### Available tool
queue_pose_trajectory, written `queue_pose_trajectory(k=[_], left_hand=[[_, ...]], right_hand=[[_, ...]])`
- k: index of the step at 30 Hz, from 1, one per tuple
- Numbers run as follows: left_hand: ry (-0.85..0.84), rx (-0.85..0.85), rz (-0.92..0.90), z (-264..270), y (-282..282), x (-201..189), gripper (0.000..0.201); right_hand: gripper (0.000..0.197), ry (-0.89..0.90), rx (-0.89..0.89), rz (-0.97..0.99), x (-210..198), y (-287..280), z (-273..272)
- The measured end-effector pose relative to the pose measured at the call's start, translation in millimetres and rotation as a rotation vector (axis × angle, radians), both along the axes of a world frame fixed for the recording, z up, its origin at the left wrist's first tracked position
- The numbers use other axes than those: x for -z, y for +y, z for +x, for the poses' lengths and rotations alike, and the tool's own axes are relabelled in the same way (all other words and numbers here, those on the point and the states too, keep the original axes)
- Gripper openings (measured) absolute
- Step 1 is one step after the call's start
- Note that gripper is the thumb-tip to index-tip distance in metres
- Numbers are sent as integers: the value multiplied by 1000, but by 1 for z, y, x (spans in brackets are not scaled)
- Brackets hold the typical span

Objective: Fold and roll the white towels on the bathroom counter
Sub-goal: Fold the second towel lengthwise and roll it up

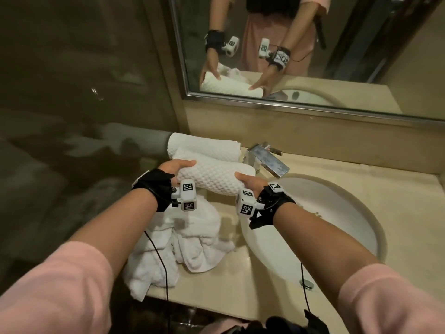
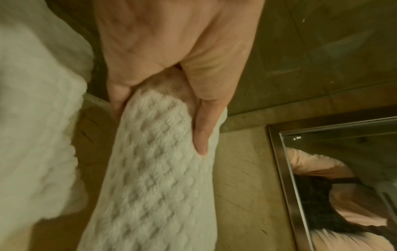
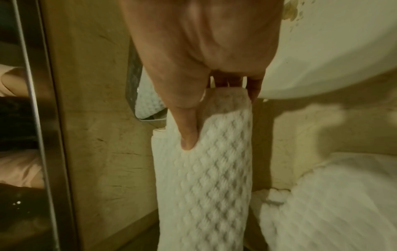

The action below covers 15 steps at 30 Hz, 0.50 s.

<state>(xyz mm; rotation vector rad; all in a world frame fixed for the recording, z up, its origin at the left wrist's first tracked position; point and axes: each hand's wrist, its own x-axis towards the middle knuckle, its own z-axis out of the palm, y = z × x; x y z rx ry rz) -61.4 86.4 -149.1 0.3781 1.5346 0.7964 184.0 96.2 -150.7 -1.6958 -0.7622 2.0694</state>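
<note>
While we hold the rolled towel by its two ends, the left hand wraps its near end with the thumb laid across the top, and the right hand pinches the far end between thumb and fingers; each grip is closed on the roll. The wrist views show the same: the thumb presses into the waffle weave on one side, and the other thumb does so on the other. The roll sits at the back of the bench, just in front of a second rolled towel that lies against the wall, and beside the tap. We cannot tell whether the held roll is resting down or lifted slightly.

We judge the step in hand to be setting this finished roll in place next to the first. A crumpled pile of towels lies at the front edge, left of the sink, not yet folded.

The next move, as we see it, calls for nestling the roll snugly against its neighbour without letting the layers spring loose, then letting go and reaching for the pile.
</note>
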Motion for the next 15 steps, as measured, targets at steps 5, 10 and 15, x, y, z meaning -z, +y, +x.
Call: queue_pose_trajectory(k=[5,10,15], left_hand=[[-60,-110,-8,-14,8,23,46],[-110,-148,-33,-28,14,42,51],[-10,-62,-161,-42,21,68,73]], right_hand=[[52,-118,-16,41,24,16,-17],[76,-296,-101,86,54,36,-23],[43,-422,-227,51,35,29,-32]])
